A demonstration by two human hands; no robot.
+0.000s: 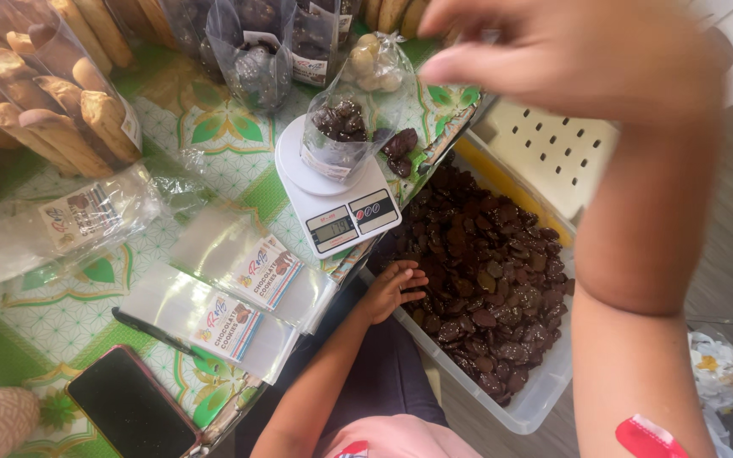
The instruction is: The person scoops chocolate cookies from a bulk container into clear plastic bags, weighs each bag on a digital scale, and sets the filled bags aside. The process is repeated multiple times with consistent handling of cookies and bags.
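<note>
A clear plastic bin (539,397) full of dark chocolate cookies (485,263) sits beside the table. My left hand (394,290) rests on the bin's near rim, fingers spread and holding nothing. A white kitchen scale (338,202) carries an open clear bag (339,129) partly filled with chocolate cookies. A few loose cookies (401,144) lie beside that bag. My right hand (570,55) hovers, blurred, above and to the right of the bag, fingers pointing left; whether it holds a cookie is unclear.
Flat empty labelled bags (243,301) lie on the green patterned tablecloth, with a black phone (131,409) and a thin black tool (153,331) nearby. Bags of long pale biscuits (48,97) and dark cookies (258,53) line the back. A white perforated lid (553,151) stands right.
</note>
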